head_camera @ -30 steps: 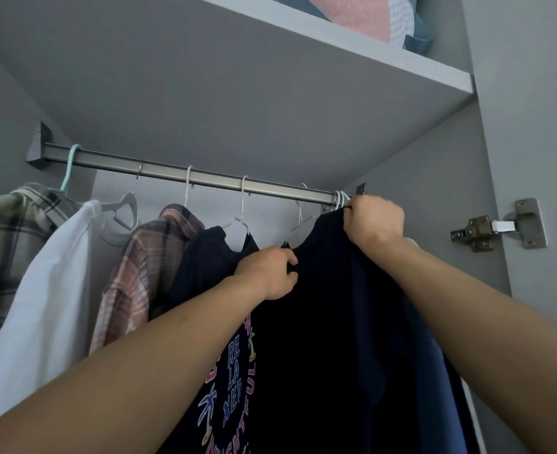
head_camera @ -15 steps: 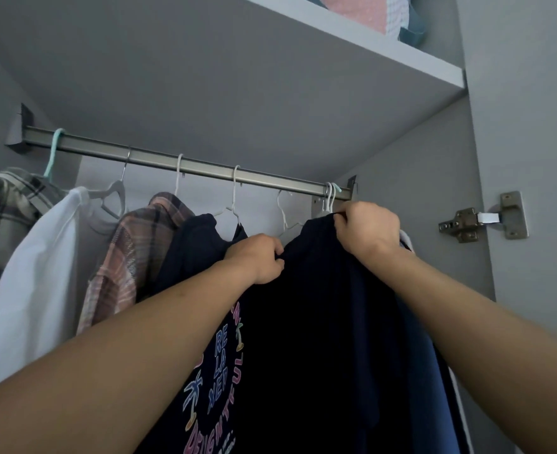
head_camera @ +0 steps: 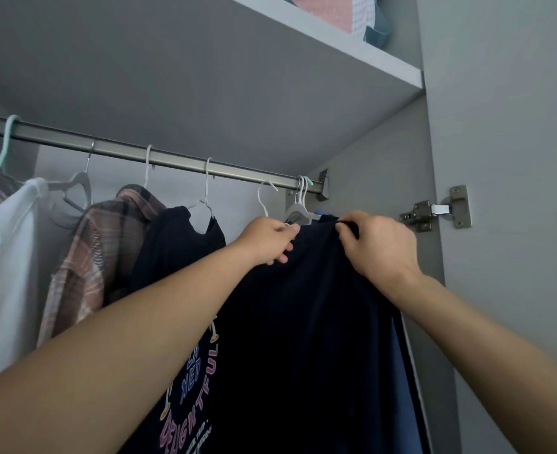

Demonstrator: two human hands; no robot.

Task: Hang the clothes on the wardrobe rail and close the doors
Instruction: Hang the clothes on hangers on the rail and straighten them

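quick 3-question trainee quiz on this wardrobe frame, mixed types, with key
1. True or false: both hands, left and right, grip the dark navy garment.
2. Which hangs directly left of the navy printed T-shirt? A) pink plaid shirt B) white garment C) blue towel
3. Fill in: the hanger hooks hang on the metal ___.

Key: 1 true; 2 A; 3 rail

Dark navy garment [head_camera: 303, 306] pinched at its top edge, apparently on a white hanger [head_camera: 298, 209] hooked over the metal rail [head_camera: 172, 162]
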